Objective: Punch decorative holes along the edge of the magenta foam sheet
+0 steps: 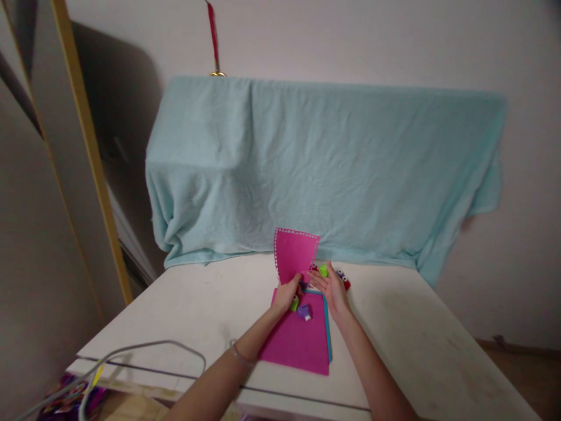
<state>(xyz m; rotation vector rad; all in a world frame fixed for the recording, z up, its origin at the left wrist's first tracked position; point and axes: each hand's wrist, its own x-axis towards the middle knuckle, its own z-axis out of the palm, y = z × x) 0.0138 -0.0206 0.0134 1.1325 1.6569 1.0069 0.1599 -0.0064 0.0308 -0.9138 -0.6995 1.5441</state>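
Closest to the camera, two bare arms reach forward over the near edge of a white table (184, 304), and a grey cable (144, 349) loops along that edge on the left. Under the arms lies a stack of pink sheets (298, 345) with a blue sheet (327, 330) peeking out on its right side; the long side of the stack runs away from the person. A small purple punch (304, 312) sits on the stack, right between the two wrists. The left hand (287, 295) is closed on the bottom edge of a pink card (294, 254) and holds it standing up, so its long side points up. The card has a row of tiny holes along its top and left edges. A little green thing (294, 303) shows just below this hand; whether the hand holds it too is hard to tell. The right hand (331, 287) is open and flat, fingers spread, just beside the card on its right, close but not gripping it. So the left hand has the card and the right hand waits next to it. Behind the right hand sit more small punches, a green one (323, 269) and a red one (345, 280). Farther back, a light blue blanket (324, 169) covers something big against the wall.
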